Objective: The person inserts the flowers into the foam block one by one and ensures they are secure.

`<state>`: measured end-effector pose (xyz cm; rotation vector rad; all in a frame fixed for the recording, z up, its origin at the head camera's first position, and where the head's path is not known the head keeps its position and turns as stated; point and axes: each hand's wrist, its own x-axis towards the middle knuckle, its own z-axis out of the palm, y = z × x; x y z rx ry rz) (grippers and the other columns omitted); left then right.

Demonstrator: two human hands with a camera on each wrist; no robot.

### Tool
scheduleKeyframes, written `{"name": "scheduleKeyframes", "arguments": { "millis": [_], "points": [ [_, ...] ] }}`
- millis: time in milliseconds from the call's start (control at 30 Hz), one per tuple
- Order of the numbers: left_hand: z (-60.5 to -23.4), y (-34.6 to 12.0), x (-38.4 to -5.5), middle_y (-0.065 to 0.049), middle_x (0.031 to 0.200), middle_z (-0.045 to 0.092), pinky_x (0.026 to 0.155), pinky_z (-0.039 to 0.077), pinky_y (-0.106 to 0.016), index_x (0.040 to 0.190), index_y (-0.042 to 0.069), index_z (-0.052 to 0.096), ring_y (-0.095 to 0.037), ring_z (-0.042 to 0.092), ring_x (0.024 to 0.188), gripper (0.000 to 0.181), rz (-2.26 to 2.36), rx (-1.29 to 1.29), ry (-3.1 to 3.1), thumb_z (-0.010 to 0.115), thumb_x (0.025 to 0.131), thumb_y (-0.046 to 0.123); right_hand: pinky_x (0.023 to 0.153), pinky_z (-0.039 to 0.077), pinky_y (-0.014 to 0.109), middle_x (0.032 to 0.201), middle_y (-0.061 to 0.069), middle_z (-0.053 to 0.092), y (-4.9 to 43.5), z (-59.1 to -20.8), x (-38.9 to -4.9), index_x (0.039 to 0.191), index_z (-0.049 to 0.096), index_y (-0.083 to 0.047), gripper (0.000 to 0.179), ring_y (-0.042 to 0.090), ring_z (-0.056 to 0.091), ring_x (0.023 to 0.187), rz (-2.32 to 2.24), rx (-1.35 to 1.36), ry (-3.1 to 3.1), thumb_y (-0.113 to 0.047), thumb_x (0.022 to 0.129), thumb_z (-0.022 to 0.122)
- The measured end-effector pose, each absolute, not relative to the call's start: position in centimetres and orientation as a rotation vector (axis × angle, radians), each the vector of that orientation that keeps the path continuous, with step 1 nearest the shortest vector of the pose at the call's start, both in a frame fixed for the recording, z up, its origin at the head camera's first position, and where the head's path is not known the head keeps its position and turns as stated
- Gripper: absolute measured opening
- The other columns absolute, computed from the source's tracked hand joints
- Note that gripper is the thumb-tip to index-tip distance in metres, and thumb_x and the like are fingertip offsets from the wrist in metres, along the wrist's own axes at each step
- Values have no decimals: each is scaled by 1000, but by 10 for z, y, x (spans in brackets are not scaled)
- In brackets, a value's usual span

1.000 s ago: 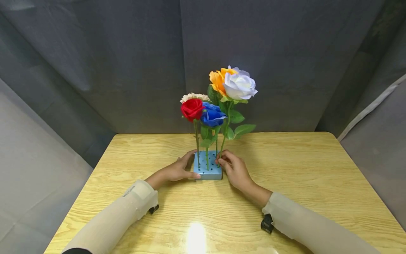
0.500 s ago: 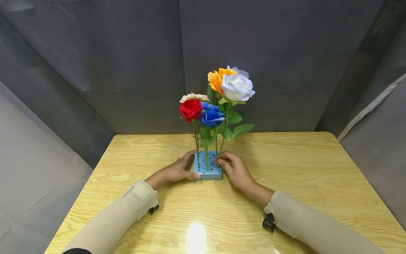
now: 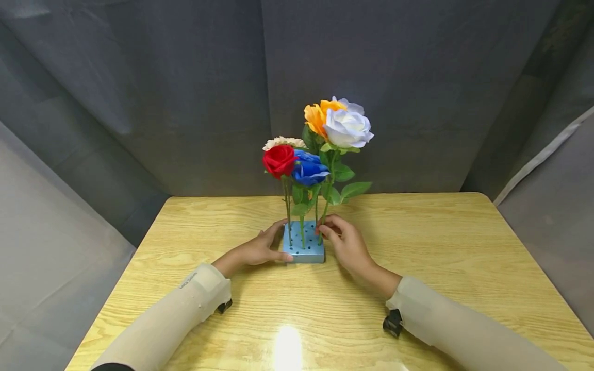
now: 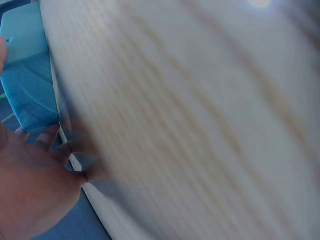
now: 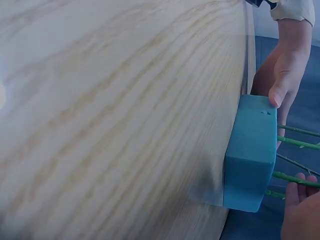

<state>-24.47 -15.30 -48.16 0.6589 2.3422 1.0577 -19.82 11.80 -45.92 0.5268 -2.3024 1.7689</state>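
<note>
A light-blue block (image 3: 303, 258) with several holes in its top stands mid-table, artificial flowers upright in it. My left hand (image 3: 259, 251) holds its left side, thumb on the front edge and fingers toward the back; the left wrist view has the same hand (image 4: 37, 187) beside the block (image 4: 30, 95). With thumb and fingertips, my right hand (image 3: 350, 248) pinches the low stem of a white rose (image 3: 348, 129) at the block's right. The right wrist view shows stems (image 5: 300, 143) entering the block (image 5: 247, 170). The stem's lower end at the right fingers is partly hidden.
Also in the block are a red rose (image 3: 280, 161), a blue rose (image 3: 310, 171), an orange flower (image 3: 315, 121) behind the white rose, and a cream flower (image 3: 283, 141) behind the red one. The wooden table (image 3: 445, 247) ends at a grey curtain (image 3: 408, 103).
The flower heads have swayed slightly left since a second ago. My right hand has shifted slightly up the white rose's stem. My left hand stays on the block.
</note>
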Motion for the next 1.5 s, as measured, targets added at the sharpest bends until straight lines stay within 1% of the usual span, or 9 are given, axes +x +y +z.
{"name": "scheduleKeyframes", "arguments": {
  "millis": [167,300,400,567,733,1033,1133,1333,1500],
  "points": [
    [-481,-153,-244,-13,173,3,124,-12,-58,167,25,3,-30,0,159,109,1053,658,2348,79,91,45,81,60,37,95,9,75,117,-461,-198,105,70,1,13,33,72,90,1748,530,-2312,-9,103,62],
    [-480,-153,-244,-13,173,4,124,-12,-58,167,24,3,-29,1,159,109,1049,661,2349,78,91,46,82,60,45,96,15,75,116,-461,-196,106,69,3,14,36,72,91,1743,527,-2309,-7,104,61],
    [-480,-152,-244,-13,173,4,124,-12,-58,167,24,3,-29,1,159,109,1049,661,2349,78,92,45,82,60,46,96,15,75,115,-462,-196,106,70,1,13,34,72,91,1732,528,-2314,-8,104,60],
    [-480,-153,-244,-13,173,4,123,-12,-59,167,24,3,-30,1,159,109,1059,658,2342,78,91,46,79,60,35,94,9,75,116,-467,-199,105,71,-3,14,28,73,88,1698,541,-2330,-13,104,61],
    [-480,-154,-244,-14,173,4,123,-12,-59,167,24,3,-31,1,159,109,1057,647,2343,78,91,46,77,59,32,94,11,76,115,-470,-200,105,71,0,17,28,73,88,1667,548,-2354,-13,105,61],
    [-479,-154,-243,-12,173,5,123,-13,-58,167,24,2,-29,1,159,109,1060,630,2342,78,92,45,78,60,46,94,11,76,113,-474,-200,106,71,0,19,27,73,88,1660,556,-2363,-14,105,59],
    [-479,-154,-242,-12,173,4,124,-13,-58,167,25,2,-29,1,159,109,1063,631,2341,78,92,45,78,60,48,94,10,76,114,-474,-200,106,71,0,19,27,73,87,1658,562,-2358,-14,105,59],
    [-478,-154,-241,-11,173,4,124,-12,-58,167,27,3,-30,0,159,108,1063,635,2338,78,92,45,76,61,42,92,6,76,115,-474,-199,106,72,0,17,26,73,87,1641,579,-2345,-12,105,60],
    [-478,-155,-241,-11,173,4,123,-13,-58,167,28,2,-29,1,159,107,1068,637,2331,78,92,45,79,61,37,93,4,75,116,-475,-200,106,71,0,19,24,74,90,1657,569,-2362,-14,106,59]
  ]
}}
